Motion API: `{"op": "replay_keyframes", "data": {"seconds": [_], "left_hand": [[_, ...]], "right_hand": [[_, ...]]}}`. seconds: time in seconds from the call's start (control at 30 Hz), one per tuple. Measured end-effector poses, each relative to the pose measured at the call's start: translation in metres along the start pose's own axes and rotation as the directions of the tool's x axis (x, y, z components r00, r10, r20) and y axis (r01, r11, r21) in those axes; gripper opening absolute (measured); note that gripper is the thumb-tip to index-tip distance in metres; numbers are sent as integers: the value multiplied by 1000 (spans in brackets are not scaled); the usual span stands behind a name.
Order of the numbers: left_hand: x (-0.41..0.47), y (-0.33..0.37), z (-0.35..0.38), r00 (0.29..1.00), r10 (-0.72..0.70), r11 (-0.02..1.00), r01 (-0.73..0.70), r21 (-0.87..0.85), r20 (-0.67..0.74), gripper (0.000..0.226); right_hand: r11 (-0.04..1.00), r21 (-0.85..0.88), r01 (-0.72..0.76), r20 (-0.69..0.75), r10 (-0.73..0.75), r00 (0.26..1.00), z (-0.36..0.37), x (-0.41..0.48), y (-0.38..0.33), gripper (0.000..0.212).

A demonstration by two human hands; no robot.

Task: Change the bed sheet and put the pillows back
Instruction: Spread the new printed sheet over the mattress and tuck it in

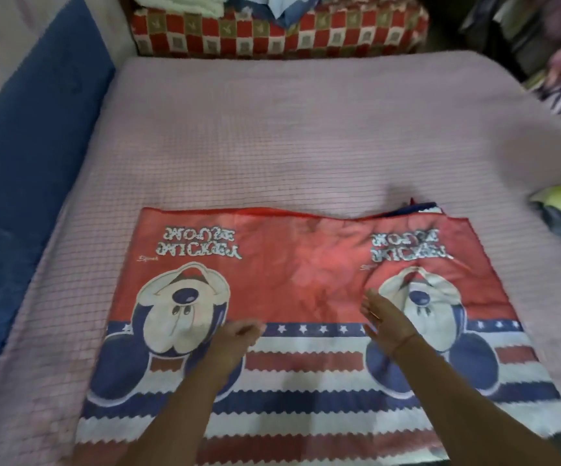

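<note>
The folded sheet (306,274) lies crosswise beneath both hands, mattress pad (289,136) beyond. The left hand (235,336) curls, its hold unclear; the right hand (386,322) is flat, fingers straight.

We're up at head height, one wide view, looking forward and down, close over the bed (289,136).

A deep-blue padded fabric panel (30,169) runs along the left side, below a pale pinkish wall (10,45). At the far end stands a plush seat checked in red, white and olive (272,38), with folded white towels (184,3) and crumpled blue cloth (292,11) on top. To the right, dark crowded shelving (524,35) is blurred. The light is soft and dim.
</note>
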State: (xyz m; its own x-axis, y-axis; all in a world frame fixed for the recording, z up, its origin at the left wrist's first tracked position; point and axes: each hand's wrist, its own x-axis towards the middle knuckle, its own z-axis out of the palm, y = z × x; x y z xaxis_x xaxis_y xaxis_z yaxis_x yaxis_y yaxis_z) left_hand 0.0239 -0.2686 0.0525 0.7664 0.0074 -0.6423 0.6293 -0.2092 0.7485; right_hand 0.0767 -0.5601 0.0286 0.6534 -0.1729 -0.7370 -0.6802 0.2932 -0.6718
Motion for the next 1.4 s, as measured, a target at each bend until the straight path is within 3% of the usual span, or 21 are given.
{"op": "replay_keyframes", "data": {"seconds": [0.17,0.23,0.3,0.43,0.53,0.57,0.77,0.93,1.07,1.17,1.27,1.33,1.4], "left_hand": [[13,31,143,993,42,991,-56,125,114,14],[17,33,207,987,56,990,-74,121,151,8],[20,33,274,977,32,986,-65,153,211,15],[18,26,390,938,9,969,-94,229,347,30],[9,22,448,910,-41,927,-119,355,413,37],[5,20,462,905,-65,907,-122,403,420,38],[0,2,500,912,-135,844,-98,528,387,44],[3,-8,511,922,-135,742,-149,654,363,55],[5,-8,517,941,-90,781,-137,609,327,56],[7,-3,522,946,-80,807,-123,578,313,59],[7,8,523,949,-65,823,-125,555,309,64],[6,16,521,956,-56,839,-111,532,288,76],[2,27,516,960,12,828,-165,535,278,90]], "right_hand": [[1000,27,15,-93,-13,996,-142,-12,-5,13],[999,-8,35,-124,-36,992,-201,-15,-3,33],[998,-40,52,-200,-59,978,-263,-14,2,51],[998,-68,10,-331,-32,943,-372,-7,19,41],[995,-78,-56,-375,23,927,-416,0,28,67],[995,-53,-83,-366,58,929,-424,3,32,75],[982,117,-146,-336,177,925,-439,23,62,71],[968,224,-114,-373,193,907,-440,40,68,51],[990,82,-114,-371,137,918,-446,55,63,65],[981,-137,-134,-364,75,928,-446,61,51,52],[975,-190,-116,-361,41,932,-435,60,37,47],[996,-80,-31,-238,11,971,-414,52,23,31],[996,63,56,-17,-55,998,-382,38,6,16]]}}
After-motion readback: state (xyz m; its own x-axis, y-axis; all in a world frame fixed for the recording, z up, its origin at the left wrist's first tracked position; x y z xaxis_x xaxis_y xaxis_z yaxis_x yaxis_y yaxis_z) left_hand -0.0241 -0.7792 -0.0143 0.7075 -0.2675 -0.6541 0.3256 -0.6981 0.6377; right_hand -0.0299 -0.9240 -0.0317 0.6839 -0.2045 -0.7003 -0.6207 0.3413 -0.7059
